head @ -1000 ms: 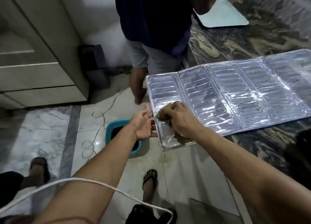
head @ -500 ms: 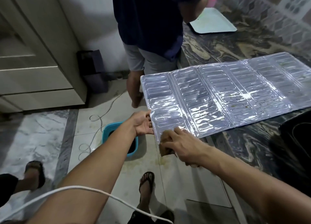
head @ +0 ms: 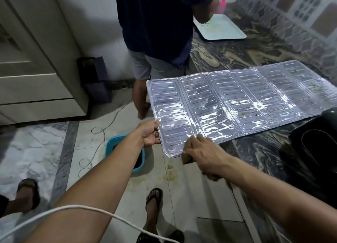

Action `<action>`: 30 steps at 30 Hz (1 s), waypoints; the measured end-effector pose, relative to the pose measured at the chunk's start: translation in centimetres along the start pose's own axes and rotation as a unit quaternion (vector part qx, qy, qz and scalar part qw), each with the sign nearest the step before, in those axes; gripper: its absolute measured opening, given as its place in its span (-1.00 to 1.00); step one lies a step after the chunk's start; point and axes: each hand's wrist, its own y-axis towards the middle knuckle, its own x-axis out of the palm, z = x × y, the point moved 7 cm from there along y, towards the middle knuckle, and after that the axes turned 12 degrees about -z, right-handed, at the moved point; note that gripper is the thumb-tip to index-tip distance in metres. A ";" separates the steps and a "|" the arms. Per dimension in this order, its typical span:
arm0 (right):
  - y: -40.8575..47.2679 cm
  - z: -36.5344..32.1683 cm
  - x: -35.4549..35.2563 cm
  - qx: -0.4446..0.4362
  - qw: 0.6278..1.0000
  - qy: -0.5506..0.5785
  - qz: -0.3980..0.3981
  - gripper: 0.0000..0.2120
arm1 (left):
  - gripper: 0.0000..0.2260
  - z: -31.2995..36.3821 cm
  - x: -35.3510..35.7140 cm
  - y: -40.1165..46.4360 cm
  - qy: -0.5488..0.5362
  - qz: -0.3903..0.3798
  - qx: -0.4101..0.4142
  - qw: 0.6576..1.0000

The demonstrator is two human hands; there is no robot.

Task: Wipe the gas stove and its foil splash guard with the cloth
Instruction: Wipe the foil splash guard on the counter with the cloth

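Foil splash guard (head: 228, 104) lies flat on counter (head: 255, 151), its left end overhanging the floor. Tray (head: 221, 30) sits behind it on the counter, stove (head: 313, 151) just right-front. Bucket (head: 109, 146) on floor below-left, under the left forearm.

silver ribbed foil splash guard (head: 237, 104), dark swirled marble desk (head: 237, 55), teal bucket (head: 113, 146), pale mint tray (head: 220, 29), brown cloth (head: 187, 159)

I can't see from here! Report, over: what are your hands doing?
Left hand gripping foil splash guard edge. Right hand holding cloth at near corner. Nothing blocking.
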 end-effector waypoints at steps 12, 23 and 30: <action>2.7 4.4 1.0 0.089 0.991 -0.004 0.097 -0.65 | -0.64 -0.5 -1.0 1.5 0.054 0.062 0.006 0.997; -0.5 18.9 0.2 0.343 0.899 0.173 0.213 -0.68 | -0.68 0.6 -1.9 1.5 0.087 0.101 0.009 0.991; 2.7 13.7 -1.8 0.151 0.952 0.135 0.229 -0.65 | -0.62 2.4 -4.3 1.7 0.101 0.101 0.008 0.990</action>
